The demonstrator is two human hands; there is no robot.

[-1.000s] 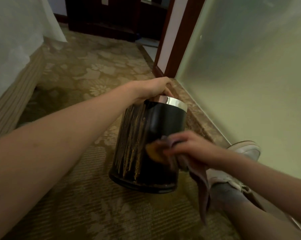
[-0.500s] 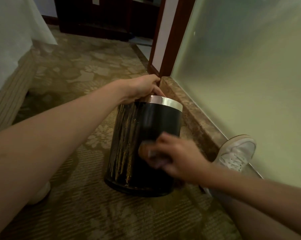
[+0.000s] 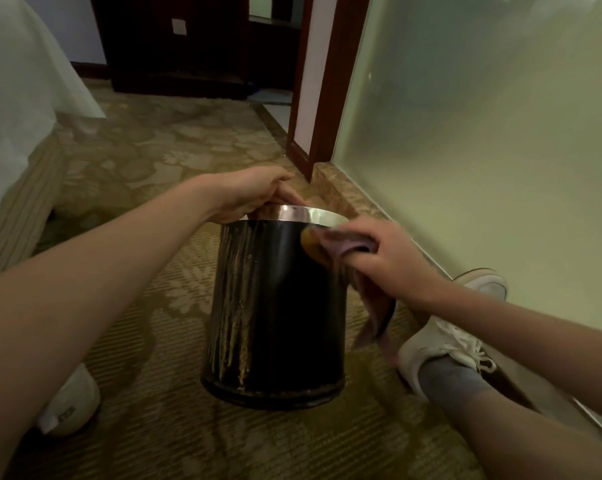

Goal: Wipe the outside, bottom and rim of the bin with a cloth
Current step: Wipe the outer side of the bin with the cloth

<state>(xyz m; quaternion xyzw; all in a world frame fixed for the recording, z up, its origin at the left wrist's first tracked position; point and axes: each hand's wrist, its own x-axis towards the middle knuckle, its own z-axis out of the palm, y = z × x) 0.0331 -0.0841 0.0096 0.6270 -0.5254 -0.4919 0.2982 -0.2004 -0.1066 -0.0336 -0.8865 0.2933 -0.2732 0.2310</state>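
The left hand (image 3: 254,195) grips the silver rim of the upright glossy black cylindrical bin (image 3: 275,313); the right hand (image 3: 379,258) presses a bunched pink cloth (image 3: 348,247) against its upper side. Patterned carpet (image 3: 154,393) lies beneath both.

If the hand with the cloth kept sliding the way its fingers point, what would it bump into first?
Probably the left hand gripping the far side of the shiny rim. The right hand points up-left along the bin, though depth is hard to judge.
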